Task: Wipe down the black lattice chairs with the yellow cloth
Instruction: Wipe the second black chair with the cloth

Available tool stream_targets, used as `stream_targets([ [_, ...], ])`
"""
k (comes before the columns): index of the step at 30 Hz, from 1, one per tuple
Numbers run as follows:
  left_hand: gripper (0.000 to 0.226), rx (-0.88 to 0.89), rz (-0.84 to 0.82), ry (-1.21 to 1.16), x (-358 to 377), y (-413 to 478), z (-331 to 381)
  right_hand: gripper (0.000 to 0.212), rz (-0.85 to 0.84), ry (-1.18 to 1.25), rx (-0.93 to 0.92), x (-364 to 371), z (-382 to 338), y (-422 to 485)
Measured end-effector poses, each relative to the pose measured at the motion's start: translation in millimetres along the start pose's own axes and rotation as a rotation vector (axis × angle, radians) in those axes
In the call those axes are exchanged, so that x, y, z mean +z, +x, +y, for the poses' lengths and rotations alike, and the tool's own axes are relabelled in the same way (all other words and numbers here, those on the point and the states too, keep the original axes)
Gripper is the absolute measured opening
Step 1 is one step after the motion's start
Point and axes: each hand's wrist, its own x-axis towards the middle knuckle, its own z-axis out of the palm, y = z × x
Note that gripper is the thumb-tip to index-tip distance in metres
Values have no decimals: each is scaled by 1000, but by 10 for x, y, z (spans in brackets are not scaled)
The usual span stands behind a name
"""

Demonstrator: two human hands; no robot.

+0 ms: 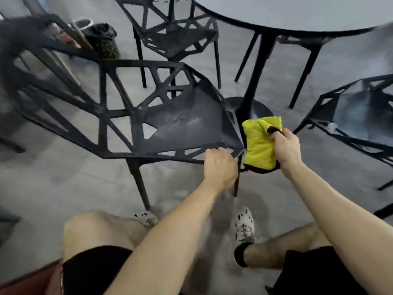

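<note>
A black lattice chair (182, 126) stands in front of me, its seat dusty and its back off to the left. My left hand (220, 167) grips the front corner of its seat edge. Just right of that corner, my right hand (288, 145) holds a folded yellow cloth (260, 143) with black trim. The cloth hangs beside the seat corner, close to it or just touching. A second lattice chair (176, 37) stands behind the first, and a third (357, 116) is at the right.
A round grey table (297, 13) on a black pedestal base (251, 107) stands at the back right. A bin with a black liner (102, 39) and some long handles sit at the back left. My knees and spotted shoes are below, on grey floor.
</note>
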Motion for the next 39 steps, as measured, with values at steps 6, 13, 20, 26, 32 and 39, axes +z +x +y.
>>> stream_targets([
  [6,58,127,108,-46,236,-771,-264,21,-105,37,-96,214,-455,-372],
  [13,57,221,103,11,473,-1462,-1178,34,-261,43,-138,556,-650,-679],
  [20,43,170,232,-228,369,-1807,-1923,23,-438,42,-67,1071,-516,-970],
  [26,23,-538,855,-494,-322,-1653,-2758,39,-627,152,73,1489,-550,-908],
  [32,79,-1322,709,-810,36,-1508,-3259,31,-575,-138,-116,1972,-645,-368],
  [39,33,-1354,736,-1059,111,-1322,-3068,28,-668,-650,-532,2784,-955,-36],
])
